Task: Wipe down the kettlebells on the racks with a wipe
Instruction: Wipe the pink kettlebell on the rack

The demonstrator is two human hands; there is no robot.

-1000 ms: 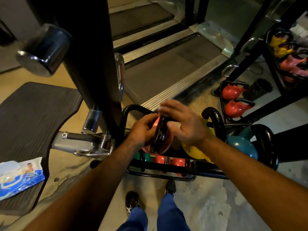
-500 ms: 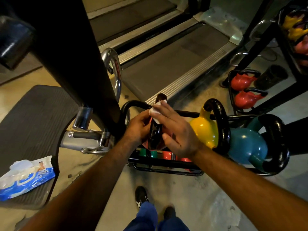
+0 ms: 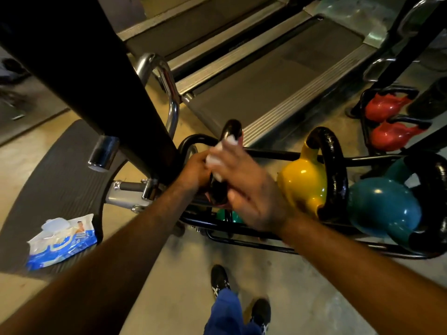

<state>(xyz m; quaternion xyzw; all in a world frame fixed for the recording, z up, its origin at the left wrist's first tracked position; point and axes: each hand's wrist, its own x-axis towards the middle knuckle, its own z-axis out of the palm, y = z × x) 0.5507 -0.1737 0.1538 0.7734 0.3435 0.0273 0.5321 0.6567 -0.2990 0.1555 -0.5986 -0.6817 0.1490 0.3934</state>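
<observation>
My left hand (image 3: 196,169) grips the pink kettlebell (image 3: 231,134) on the rack (image 3: 266,153) while my right hand (image 3: 251,189), blurred, presses a white wipe (image 3: 219,153) against its black handle; yellow kettlebell (image 3: 302,182) at three o'clock.

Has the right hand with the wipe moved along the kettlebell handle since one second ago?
Yes. The right hand carried the wipe up the pink kettlebell handle, away from the rack front rail toward the treadmill.
</observation>
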